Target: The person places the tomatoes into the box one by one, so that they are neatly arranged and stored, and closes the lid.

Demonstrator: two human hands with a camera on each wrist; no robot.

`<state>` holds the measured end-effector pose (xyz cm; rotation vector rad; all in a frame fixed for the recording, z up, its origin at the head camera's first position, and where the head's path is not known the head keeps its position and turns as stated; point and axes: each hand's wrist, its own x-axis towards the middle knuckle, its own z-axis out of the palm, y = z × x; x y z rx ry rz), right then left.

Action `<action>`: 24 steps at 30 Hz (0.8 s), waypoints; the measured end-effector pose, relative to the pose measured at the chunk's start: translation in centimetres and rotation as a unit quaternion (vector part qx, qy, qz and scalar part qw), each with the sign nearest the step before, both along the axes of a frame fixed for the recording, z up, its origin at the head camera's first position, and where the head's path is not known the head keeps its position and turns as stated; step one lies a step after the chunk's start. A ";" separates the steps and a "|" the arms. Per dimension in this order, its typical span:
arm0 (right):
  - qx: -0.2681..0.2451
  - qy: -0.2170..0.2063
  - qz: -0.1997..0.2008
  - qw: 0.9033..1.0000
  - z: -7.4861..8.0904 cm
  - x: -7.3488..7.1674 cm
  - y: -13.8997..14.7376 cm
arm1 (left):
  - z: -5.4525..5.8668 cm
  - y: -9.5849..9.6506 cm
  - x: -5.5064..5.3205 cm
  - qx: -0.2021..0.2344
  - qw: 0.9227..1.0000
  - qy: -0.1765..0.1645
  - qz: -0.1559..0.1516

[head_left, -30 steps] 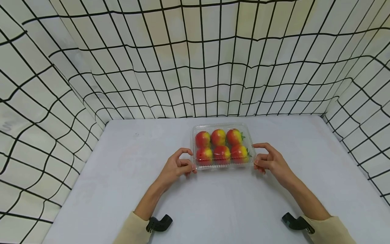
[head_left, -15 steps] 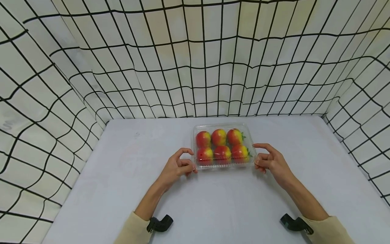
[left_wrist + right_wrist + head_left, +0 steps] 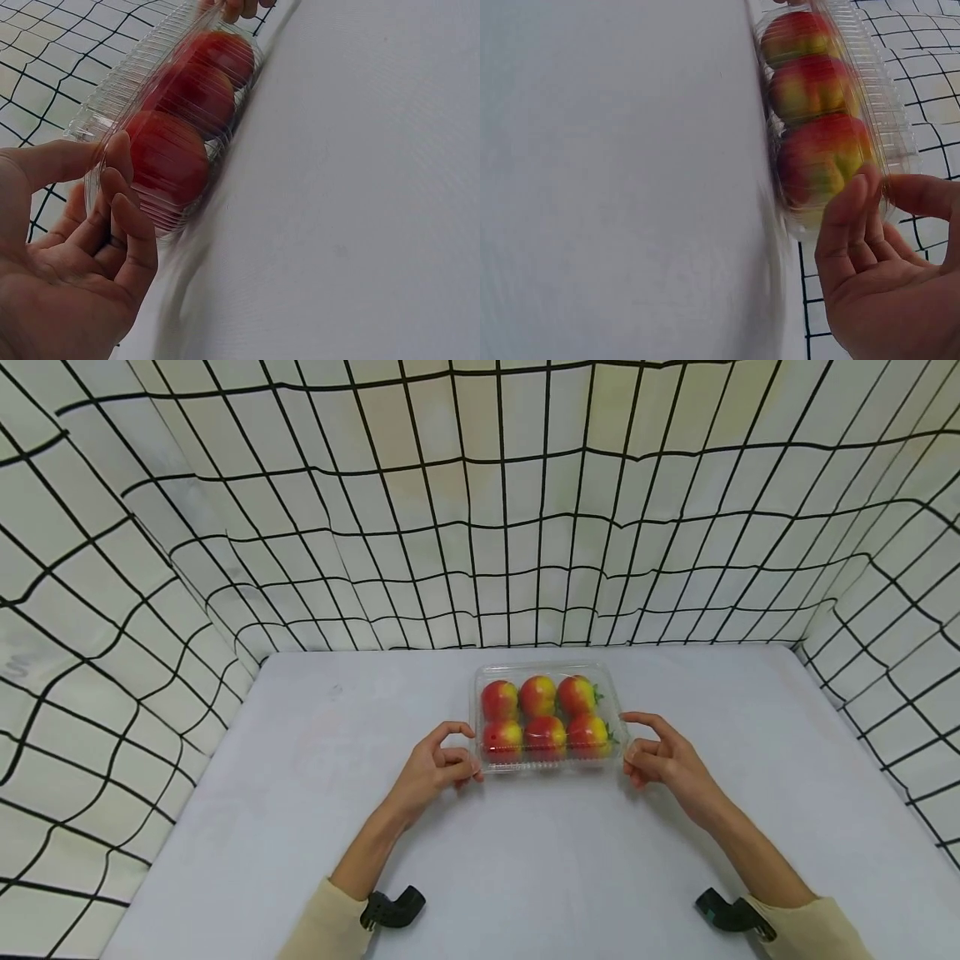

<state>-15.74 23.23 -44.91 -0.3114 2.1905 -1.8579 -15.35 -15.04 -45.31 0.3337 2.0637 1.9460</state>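
Observation:
A clear plastic clamshell box (image 3: pixel 536 768) with a ridged rim lies on the white surface, lid down. Inside are several red-and-yellow fruits (image 3: pixel 545 737) in two rows, some with small green leaves at the right. My left hand (image 3: pixel 429 772) pinches the box's near left corner; in the left wrist view, its thumb and fingers (image 3: pixel 124 154) meet at the clear rim. At the near right corner my right hand (image 3: pixel 675 768) pinches the rim the same way. The right wrist view shows that hand's fingertips (image 3: pixel 847 199) in front of the nearest fruit.
White cloth (image 3: pixel 540 860) covers the table. Black netting (image 3: pixel 525 527) over pale walls rises at the back, left and right. A black device (image 3: pixel 393 910) sits on the left wrist, another black device (image 3: pixel 727 912) on the right. Both sleeves (image 3: pixel 326 922) are beige.
The near edge of the box sits very slightly higher in the head view than half a second ago. Both hands keep their grip at the corners and have barely moved.

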 end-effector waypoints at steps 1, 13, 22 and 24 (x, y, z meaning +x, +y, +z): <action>0.004 0.003 0.004 1.000 0.0 0.0 0.1 | 0.0 0.0 0.0 0.000 1.000 -0.001 0.000; 0.039 0.029 0.026 0.998 -0.1 -0.5 0.4 | -0.1 0.0 -0.1 0.004 1.000 -0.015 0.010; 0.099 0.078 0.004 0.992 0.4 -0.6 0.5 | -0.1 -0.2 -0.4 -0.028 1.000 -0.011 0.007; 0.118 0.091 -0.007 0.989 0.7 -0.5 0.6 | 0.0 -0.2 -0.4 -0.040 0.999 -0.008 0.007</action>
